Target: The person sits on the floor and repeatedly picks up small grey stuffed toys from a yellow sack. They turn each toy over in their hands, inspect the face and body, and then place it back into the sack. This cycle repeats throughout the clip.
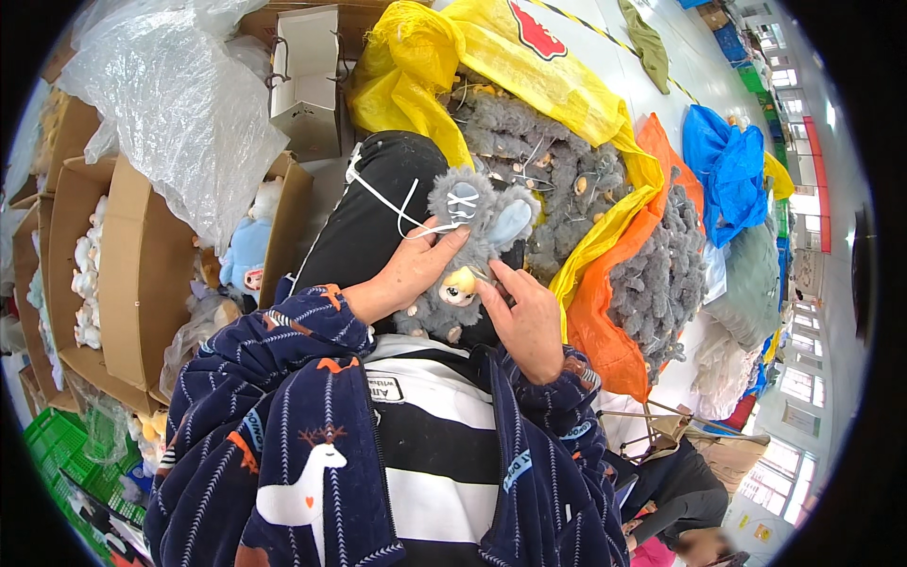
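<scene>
Over the person's lap, at frame centre, the left hand (408, 274) is gripping a grey fluffy plush doll (465, 248), while the right hand (527, 319), at four o'clock, is pinching its face; a yellow plastic sack (491, 66) of grey plush is lying at twelve o'clock.

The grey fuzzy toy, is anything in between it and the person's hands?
No, nothing is in the way. Both hands are already on the grey plush toy: the left hand grips its side and the right hand touches near its face. A white string hangs off it, blocking nothing.
</scene>
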`<state>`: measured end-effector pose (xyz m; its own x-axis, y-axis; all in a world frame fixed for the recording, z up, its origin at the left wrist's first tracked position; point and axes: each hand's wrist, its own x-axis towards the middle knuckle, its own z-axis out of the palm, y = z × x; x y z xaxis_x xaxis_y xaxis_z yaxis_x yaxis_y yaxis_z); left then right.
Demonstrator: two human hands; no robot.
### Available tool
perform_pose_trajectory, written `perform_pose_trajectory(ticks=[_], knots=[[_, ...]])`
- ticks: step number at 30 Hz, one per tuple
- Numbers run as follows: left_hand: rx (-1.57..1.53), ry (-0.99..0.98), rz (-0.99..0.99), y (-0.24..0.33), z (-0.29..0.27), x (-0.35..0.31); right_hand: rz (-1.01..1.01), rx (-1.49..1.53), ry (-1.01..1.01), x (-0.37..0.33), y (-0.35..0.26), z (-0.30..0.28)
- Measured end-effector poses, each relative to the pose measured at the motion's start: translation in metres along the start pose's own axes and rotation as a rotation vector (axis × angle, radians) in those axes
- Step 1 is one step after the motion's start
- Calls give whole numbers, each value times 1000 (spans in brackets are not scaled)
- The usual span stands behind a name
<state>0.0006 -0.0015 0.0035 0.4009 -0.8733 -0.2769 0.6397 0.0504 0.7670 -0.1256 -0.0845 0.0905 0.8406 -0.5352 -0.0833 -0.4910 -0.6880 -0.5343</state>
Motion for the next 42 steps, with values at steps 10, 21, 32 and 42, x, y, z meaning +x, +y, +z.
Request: perform_pose_trajectory(ticks=[10, 21, 32, 42], knots=[[3, 10, 3, 0, 1, 0, 9, -13, 18, -1, 0, 2], [46, 19, 12, -2, 0, 0, -6, -199, 30, 0, -9, -1], [80, 26, 34, 2, 3, -1, -25, -330, 66, 0, -20, 0], [0, 20, -13, -2, 0, 0, -26, 196, 107, 4, 11, 22]])
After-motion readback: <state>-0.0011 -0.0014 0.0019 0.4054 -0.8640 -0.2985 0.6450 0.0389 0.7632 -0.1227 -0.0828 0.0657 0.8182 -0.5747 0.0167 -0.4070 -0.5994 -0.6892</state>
